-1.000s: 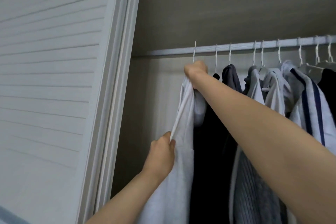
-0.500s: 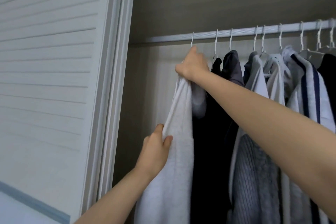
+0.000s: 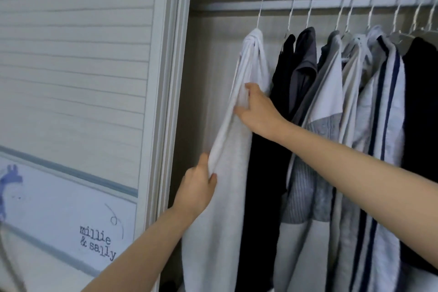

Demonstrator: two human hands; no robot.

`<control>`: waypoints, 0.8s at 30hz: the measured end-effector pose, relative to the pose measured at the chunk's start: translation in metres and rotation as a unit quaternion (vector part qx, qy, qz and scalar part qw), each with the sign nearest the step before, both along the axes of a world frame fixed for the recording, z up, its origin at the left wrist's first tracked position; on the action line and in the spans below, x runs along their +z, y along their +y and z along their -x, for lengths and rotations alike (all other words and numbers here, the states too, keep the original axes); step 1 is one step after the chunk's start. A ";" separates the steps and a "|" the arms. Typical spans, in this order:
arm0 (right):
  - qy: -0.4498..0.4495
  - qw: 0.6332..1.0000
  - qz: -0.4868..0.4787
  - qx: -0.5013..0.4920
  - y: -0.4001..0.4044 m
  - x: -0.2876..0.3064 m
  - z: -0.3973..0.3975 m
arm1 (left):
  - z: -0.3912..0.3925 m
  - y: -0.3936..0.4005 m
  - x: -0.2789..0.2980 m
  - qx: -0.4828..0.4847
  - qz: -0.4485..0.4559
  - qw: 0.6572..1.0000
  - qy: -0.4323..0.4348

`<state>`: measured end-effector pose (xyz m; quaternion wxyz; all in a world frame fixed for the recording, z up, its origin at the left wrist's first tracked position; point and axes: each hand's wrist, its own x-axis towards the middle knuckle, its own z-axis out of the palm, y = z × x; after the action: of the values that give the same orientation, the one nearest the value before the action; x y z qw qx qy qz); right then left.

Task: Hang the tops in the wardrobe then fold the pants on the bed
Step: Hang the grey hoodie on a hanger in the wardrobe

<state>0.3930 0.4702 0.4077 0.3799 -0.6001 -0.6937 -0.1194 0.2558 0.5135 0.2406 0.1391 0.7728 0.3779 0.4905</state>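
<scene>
A white and light grey top (image 3: 228, 208) hangs from the leftmost white hanger (image 3: 259, 15) on the wardrobe rail (image 3: 320, 3). My left hand (image 3: 196, 193) grips the top's left edge about halfway down. Higher up, my right hand (image 3: 258, 114) holds a fold of the same top between thumb and fingers, below the shoulder. No pants and no bed are in view.
Several other tops hang to the right on white hangers: a black one (image 3: 265, 173) right beside the white top, then grey ones and a navy-striped one (image 3: 384, 125). The slatted sliding door (image 3: 83, 66) stands at the left, its frame close to my left arm.
My right hand has let go at the hanger's neck and dropped down onto the top's upper part. The hanger now hangs free on the rail. The view has tilted down.
</scene>
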 end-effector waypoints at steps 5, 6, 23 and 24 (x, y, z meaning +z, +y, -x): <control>0.039 0.997 0.052 0.050 -0.037 -0.070 -0.004 | 0.018 -0.023 -0.032 0.041 0.030 0.999 0.017; 0.045 0.995 0.060 0.058 -0.046 -0.079 -0.004 | 0.022 -0.030 -0.034 0.044 0.030 0.998 0.023; 0.061 0.955 0.168 0.237 -0.181 -0.236 -0.014 | 0.064 -0.254 -0.125 0.230 0.101 0.966 0.067; 0.065 0.947 0.180 0.256 -0.199 -0.249 -0.011 | 0.066 -0.279 -0.136 0.244 0.117 0.961 0.061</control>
<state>0.4042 0.2713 0.1591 0.3278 -0.4669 -0.8078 0.1486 0.1899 0.2340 0.1050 0.0811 0.6637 0.6177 0.4139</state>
